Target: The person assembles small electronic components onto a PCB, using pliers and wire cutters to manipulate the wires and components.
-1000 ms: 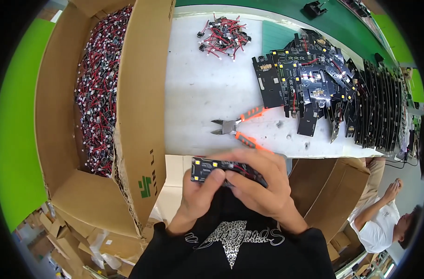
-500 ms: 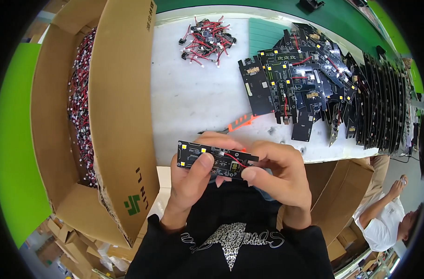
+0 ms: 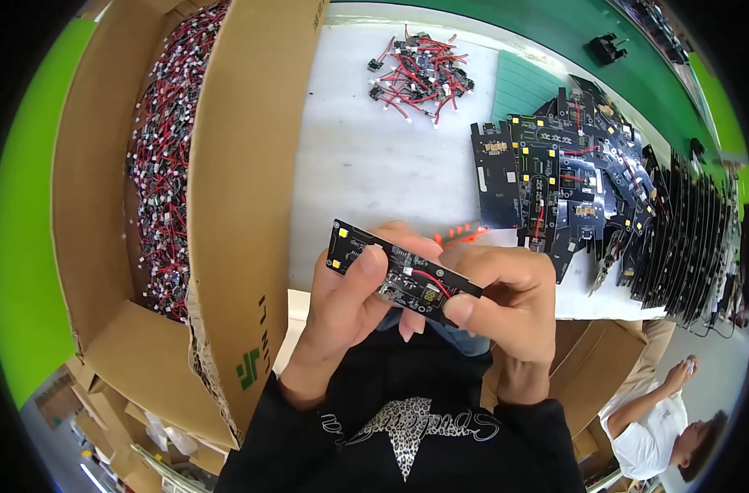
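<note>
Your left hand (image 3: 350, 304) and right hand (image 3: 506, 300) pinch the board (image 3: 399, 271) at 6 o'clock, above the surface (image 3: 374, 164); it seems light, stiff, fragile, so grip its edges.

A narrow circuit board (image 3: 401, 270) lies across both hands, the left hand (image 3: 350, 300) under its left half and the right hand (image 3: 506, 300) at its right end, just in front of the table (image 3: 366, 164) edge. A cardboard box (image 3: 243, 205) full of wired connectors (image 3: 157, 164) stands to the left. On the table, a loose heap of connectors (image 3: 415, 74) lies at the back, stacked boards (image 3: 588, 181) to the right, and cutters (image 3: 461, 236) just behind the hands.
</note>
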Demonstrator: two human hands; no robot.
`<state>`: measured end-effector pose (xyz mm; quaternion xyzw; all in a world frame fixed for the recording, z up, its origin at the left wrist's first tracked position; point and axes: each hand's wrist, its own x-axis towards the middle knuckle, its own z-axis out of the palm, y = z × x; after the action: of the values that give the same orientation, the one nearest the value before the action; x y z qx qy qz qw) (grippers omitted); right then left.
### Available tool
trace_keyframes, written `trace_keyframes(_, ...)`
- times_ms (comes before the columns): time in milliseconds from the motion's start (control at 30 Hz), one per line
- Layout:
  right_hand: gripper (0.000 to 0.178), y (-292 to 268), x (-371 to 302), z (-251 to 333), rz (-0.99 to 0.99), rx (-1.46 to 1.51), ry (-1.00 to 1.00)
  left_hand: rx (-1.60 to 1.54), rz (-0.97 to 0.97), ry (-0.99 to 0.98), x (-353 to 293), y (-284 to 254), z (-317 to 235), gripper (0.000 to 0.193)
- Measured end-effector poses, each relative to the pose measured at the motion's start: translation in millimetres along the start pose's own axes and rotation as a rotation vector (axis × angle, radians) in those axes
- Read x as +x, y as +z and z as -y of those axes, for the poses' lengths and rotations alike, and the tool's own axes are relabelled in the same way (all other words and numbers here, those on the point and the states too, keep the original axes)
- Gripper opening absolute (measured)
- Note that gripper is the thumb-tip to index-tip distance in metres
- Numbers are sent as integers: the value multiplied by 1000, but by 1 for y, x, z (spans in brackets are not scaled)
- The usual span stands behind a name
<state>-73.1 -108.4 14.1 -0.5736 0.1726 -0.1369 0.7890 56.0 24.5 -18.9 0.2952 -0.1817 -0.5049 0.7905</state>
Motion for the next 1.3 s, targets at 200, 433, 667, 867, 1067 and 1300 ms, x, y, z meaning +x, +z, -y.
trace_keyframes(200,7,-6,-1,-1,-13,257,112,-47,-43,-83,6,6,2,49)
trace_keyframes(433,15,-21,-9,-8,-26,367,-112,-50,-290,-102,9,4,-5,49)
trace_keyframes(667,13,-26,-26,9,-405,131,-129,735,-486,198,27,16,-18,39)
trace_keyframes(867,17,-12,-9,36,-621,-315,-154,988,-604,296,32,13,-8,49)
trace_keyframes(1067,22,-6,42,56,-435,-642,-109,1148,-582,589,37,-1,2,53)
trace_keyframes(1300,23,-25,50,54,-492,-992,-362,1588,-483,539,31,0,-12,23)
